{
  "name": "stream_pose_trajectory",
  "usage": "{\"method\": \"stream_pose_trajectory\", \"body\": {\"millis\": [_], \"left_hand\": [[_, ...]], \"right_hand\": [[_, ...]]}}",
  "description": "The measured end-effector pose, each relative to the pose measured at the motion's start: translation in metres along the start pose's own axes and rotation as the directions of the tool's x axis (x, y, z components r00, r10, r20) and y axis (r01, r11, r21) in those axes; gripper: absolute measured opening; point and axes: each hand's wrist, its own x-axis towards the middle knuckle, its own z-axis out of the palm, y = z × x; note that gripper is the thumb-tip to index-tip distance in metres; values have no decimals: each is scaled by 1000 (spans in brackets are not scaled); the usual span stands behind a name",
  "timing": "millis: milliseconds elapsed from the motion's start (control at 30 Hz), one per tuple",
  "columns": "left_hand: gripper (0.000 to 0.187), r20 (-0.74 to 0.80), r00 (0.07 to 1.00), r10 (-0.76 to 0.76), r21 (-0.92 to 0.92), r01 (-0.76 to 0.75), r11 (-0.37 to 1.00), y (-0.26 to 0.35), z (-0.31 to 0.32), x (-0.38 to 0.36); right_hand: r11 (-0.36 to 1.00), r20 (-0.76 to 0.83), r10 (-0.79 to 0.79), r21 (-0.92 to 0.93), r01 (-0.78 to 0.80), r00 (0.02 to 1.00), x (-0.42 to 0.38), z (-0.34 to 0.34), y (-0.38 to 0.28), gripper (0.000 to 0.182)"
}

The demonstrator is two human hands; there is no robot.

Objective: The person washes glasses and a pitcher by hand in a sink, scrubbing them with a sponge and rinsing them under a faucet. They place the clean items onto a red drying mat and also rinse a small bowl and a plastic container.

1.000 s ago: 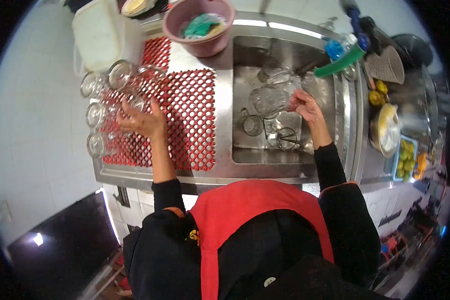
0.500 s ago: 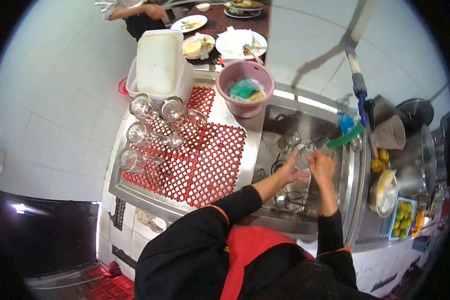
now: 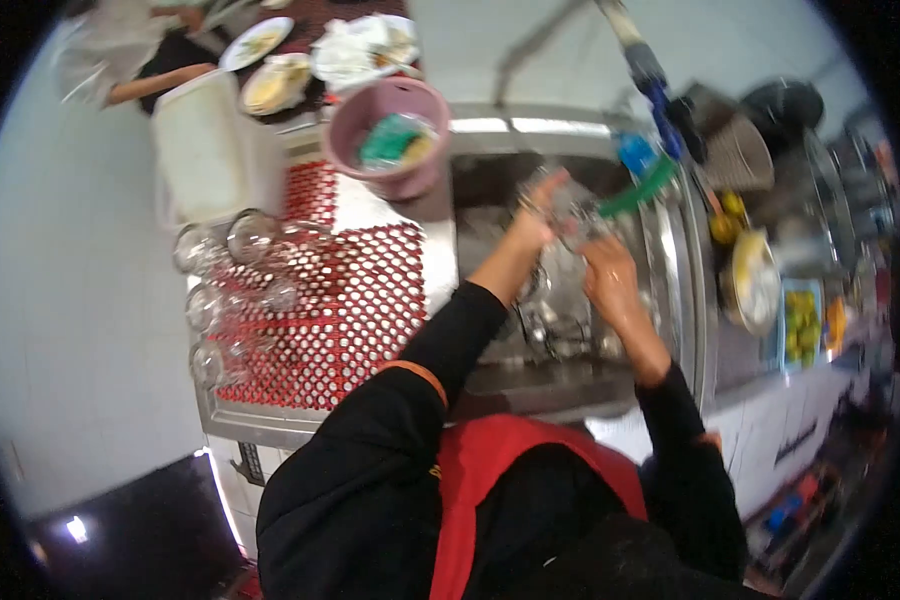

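Observation:
In the steel sink (image 3: 485, 345), a clear glass mug (image 3: 573, 205) is between my two hands near the end of a green hose (image 3: 638, 192). My left hand (image 3: 537, 212) is on the mug's left side, fingers pointing up and away and partly seen through glass. Closed at the mug's near right side is my right hand (image 3: 608, 268). Blur and reflections hide the exact finger contact. More clear glassware (image 3: 545, 330) lies on the sink bottom below my hands.
Upturned glass mugs (image 3: 205, 305) stand on a red perforated mat (image 3: 370, 290) at left. A pink bucket (image 3: 390, 175) holds a green cloth. Behind are a white container (image 3: 200, 150), used plates (image 3: 257, 43) and another person's arm (image 3: 160, 85). A blue crate of green fruit (image 3: 802, 325) is at right.
The view has shifted, so the counter sits further left. My left hand has moved up over the glass, and both hands are closer to the hose end. The other person's arm has moved.

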Motion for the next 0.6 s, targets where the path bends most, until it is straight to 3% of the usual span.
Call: {"method": "stream_pose_trajectory", "body": {"millis": [33,100,133,167,200,267,300,333,367,400,433,467,500,533,567,600], "left_hand": [[45,-82,995,-60,31,63,998,2,3,6],[42,125,991,-44,-89,56,994,3,13,-4],[43,122,993,7,-139,10,990,0,19,-5],[32,64,991,117,-48,-114,992,-10,24,-3],[23,14,971,237,51,-237,970,-20,26,-1],[23,29,986,166,-42,-164,986,-38,21,12],[24,37,994,100,-136,-94,986,-42,18,16],[24,40,994,105,-134,-99,986,-30,18,11],[26,112,991,-66,-105,78,991,-9,16,-4],[27,180,956,-233,-68,249,966,6,24,-21],[31,-262,965,15,-157,-58,986,4,50,-38],[31,-262,965,16,-162,-61,985,3,39,-29],[31,-132,991,-6,-159,-16,987,-1,17,-11],[31,-1,1000,-30,-146,30,989,1,11,-9],[27,-143,988,-60,-97,46,994,-2,7,-11],[27,-143,988,-57,-91,45,995,-5,4,-9]], "right_hand": [[1000,-23,-3,6,3,1000,8,0,-5,25],[998,49,-55,40,53,997,21,12,5,18],[993,131,117,-32,-114,984,29,22,11,21],[958,200,283,-109,-265,938,33,35,21,25],[953,194,297,-115,-279,935,35,54,40,25],[942,-120,259,251,-223,959,42,87,73,22],[741,124,602,284,-609,789,47,90,74,24],[743,120,599,285,-606,792,50,77,62,24],[416,213,721,628,-657,660,47,53,38,19],[-2,365,763,827,-563,533,42,38,22,14],[139,347,714,781,-609,608,34,29,21,13],[144,348,712,778,-612,610,28,24,18,13],[485,105,713,639,-597,693,26,6,5,13],[748,-117,618,392,-536,777,25,-2,-2,14],[831,-105,533,253,-496,840,25,-2,6,26],[831,-109,533,257,-494,839,27,3,14,26]]}}
